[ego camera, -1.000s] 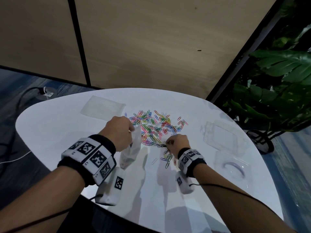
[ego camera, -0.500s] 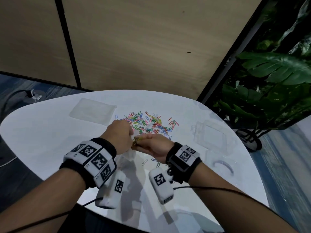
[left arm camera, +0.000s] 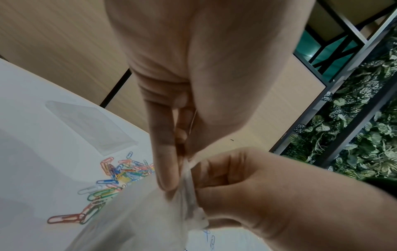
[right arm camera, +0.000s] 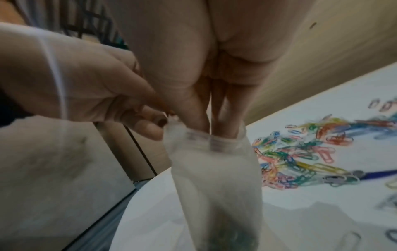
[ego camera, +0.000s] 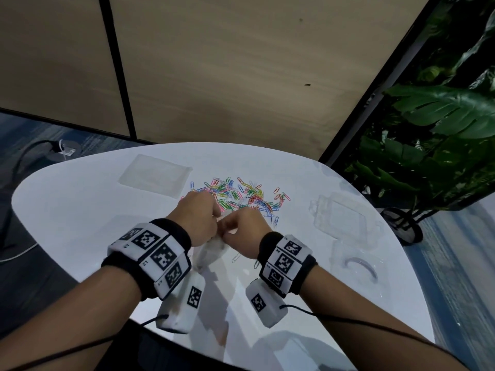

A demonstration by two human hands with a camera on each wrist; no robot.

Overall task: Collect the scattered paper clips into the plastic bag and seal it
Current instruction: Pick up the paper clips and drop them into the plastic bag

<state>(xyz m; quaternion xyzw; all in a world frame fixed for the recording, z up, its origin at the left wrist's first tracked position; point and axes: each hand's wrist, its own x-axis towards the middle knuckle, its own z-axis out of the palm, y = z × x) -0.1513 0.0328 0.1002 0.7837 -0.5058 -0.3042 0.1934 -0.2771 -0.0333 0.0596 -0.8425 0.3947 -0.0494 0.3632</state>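
**Camera views: where each one looks**

Head view: from my head, forward and down onto the white counter, both forearms reaching in from below. Left wrist view: very near, along my left grip toward its fingers. Right wrist view: equally near, along my right grip. All three share the plastic bag mouth, the paper clips and the tan wall behind.
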